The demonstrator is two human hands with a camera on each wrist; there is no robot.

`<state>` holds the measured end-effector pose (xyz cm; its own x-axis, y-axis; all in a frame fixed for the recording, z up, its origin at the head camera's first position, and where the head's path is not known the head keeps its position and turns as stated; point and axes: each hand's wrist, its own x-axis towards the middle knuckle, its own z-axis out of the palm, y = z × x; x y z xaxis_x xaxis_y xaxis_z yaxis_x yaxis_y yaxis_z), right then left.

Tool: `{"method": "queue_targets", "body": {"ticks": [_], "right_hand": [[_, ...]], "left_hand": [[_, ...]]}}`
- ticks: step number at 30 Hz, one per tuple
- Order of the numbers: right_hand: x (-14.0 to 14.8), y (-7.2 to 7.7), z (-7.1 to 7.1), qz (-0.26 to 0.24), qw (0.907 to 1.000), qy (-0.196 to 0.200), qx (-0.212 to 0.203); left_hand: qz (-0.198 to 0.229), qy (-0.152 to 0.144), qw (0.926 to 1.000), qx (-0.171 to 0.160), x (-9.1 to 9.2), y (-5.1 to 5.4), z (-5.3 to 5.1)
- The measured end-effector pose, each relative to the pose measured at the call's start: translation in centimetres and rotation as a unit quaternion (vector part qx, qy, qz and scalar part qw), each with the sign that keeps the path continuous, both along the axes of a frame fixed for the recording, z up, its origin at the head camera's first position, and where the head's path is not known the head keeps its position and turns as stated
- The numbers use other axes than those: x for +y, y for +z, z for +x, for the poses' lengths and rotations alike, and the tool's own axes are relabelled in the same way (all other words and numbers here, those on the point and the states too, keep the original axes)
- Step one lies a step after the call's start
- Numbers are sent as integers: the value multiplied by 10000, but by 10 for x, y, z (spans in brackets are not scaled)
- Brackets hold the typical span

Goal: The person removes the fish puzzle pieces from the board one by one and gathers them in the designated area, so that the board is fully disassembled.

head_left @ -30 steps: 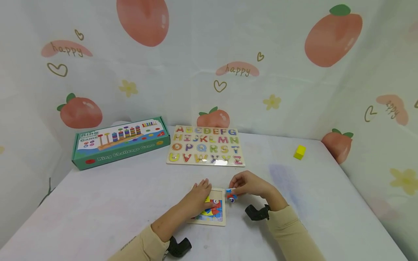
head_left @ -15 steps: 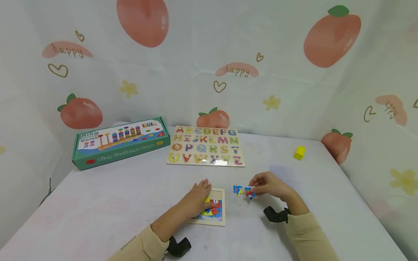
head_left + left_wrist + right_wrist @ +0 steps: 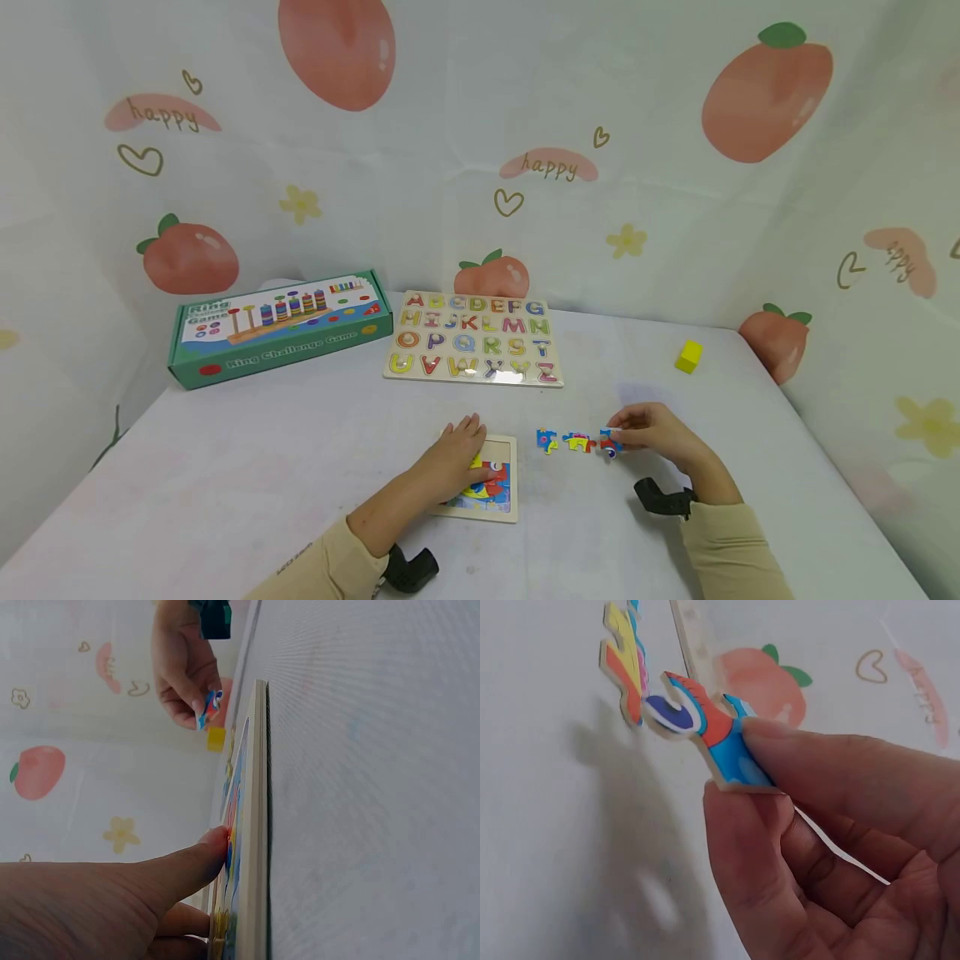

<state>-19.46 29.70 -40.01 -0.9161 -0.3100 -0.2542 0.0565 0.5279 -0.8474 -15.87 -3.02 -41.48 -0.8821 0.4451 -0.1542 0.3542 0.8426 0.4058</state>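
While the left hand (image 3: 453, 458) lies across a wooden jigsaw tray (image 3: 513, 479) on the white surface (image 3: 300, 467), the right hand (image 3: 656, 429) holds an eye-printed jigsaw piece (image 3: 609, 442) between the tray's 2 and 3 o'clock. Right grip: clamped on the piece, thumb and fingertips pinching its blue end; red part and round eye project free. Left grip: clasped round nothing; fingers extended toward 1 o'clock, thumb toward 3 o'clock, its tip touching the picture. Tray: pale frame, fitted pieces in red, yellow and blue; bare wood at the recess's 12 o'clock end; part hidden under the hand.

Two loose pieces lie in a row with the held one: a blue-and-yellow piece (image 3: 547, 439) at the tray's 2 o'clock, then a yellow-and-red piece (image 3: 579, 442) just beside the held piece. Whether those two touch, cannot tell.

Farther out from the tray: alphabet board (image 3: 472, 342) at 12 o'clock; green Ring Challenge Game box (image 3: 281, 329) at 10 o'clock, tilted lengthwise in plan; yellow block (image 3: 688, 356) at 2 o'clock, well apart. Peach-print cloth (image 3: 420, 167) hangs behind.
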Motion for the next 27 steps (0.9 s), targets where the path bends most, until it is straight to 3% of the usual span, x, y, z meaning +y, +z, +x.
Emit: {"method": "queue_targets", "body": {"ticks": [11,20,27], "right_hand": [[9,-10,0,56,9999,-85,-50],[5,-14,-1,568,9965,182,590],[3,-15,-1,571,9965,141,586]], "left_hand": [[76,-54,10000,-27,-1,2,2],[118,-66,9999,-34,-1,0,0],[113,-75,9999,-39,-2,-1,-1]]}}
